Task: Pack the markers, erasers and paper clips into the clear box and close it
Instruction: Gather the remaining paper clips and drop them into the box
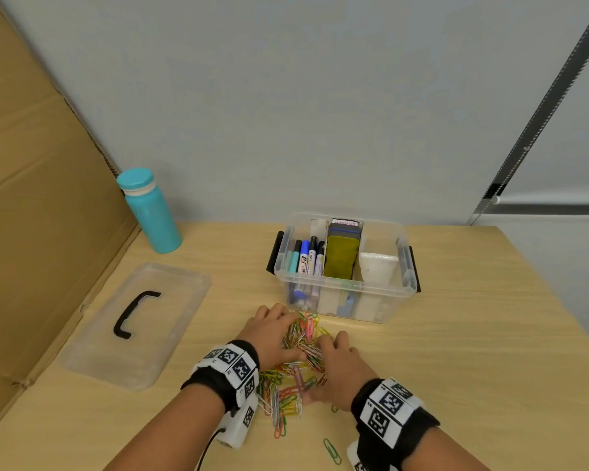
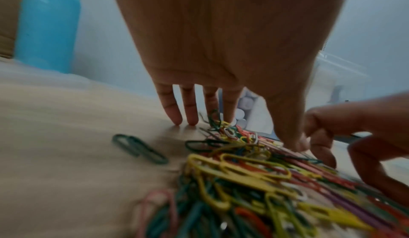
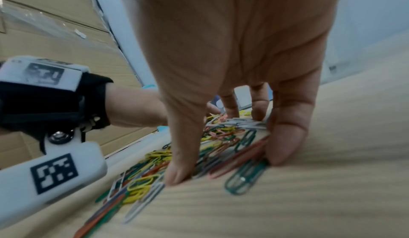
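A heap of coloured paper clips (image 1: 302, 338) lies on the wooden table just in front of the clear box (image 1: 347, 287). My left hand (image 1: 269, 329) presses in from the left, fingers straight with tips on the table (image 2: 175, 117). Opposite it, my right hand (image 1: 339, 363) cups the pile from the right, thumb and fingertips (image 3: 285, 147) down among the clips (image 3: 221, 137). The open box holds several markers (image 1: 306, 256), a yellow-green eraser (image 1: 341, 256) and a white one (image 1: 376, 266). Its clear lid (image 1: 170, 300) with a black handle lies flat at the left.
A teal bottle (image 1: 150, 212) stands at the back left beside a cardboard wall (image 1: 31, 198). Loose clips trail toward me, one green clip (image 1: 332, 452) apart near my right wrist. More dark green clips (image 2: 139, 148) lie left of the heap.
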The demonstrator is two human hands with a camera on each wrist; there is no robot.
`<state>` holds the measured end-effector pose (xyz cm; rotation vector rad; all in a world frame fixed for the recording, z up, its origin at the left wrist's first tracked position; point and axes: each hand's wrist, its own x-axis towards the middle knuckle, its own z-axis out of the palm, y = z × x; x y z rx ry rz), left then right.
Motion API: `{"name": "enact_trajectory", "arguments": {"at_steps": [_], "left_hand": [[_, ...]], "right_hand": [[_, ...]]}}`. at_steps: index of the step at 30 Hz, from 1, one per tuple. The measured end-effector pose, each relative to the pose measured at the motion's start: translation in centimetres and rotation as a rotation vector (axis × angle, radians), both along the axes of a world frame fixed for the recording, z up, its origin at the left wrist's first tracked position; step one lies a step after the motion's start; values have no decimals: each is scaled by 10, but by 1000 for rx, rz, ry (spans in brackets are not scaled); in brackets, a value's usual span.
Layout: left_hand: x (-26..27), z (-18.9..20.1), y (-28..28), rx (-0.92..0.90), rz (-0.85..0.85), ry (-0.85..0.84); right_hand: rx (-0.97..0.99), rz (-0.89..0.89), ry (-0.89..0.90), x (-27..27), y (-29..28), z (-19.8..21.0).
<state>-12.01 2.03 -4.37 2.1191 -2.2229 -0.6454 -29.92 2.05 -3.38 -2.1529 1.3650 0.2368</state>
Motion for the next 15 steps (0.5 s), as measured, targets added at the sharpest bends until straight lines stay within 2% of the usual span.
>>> {"name": "enact_trajectory", "arguments": {"at_steps": [3,7,12,15], "left_hand": [[-2,-2,5,-32,-8,50],[-5,-5,12,-84,10,103],[-9,-2,11,-97,-11,-2],[-9,0,10,-94,-21,-27]], "right_hand": [[-38,4,-46,1,-3,2],[-128,94,-4,2,-4,1],[-188,240,147,12,-1,-2],[-248,285,173,16,3,0]]}}
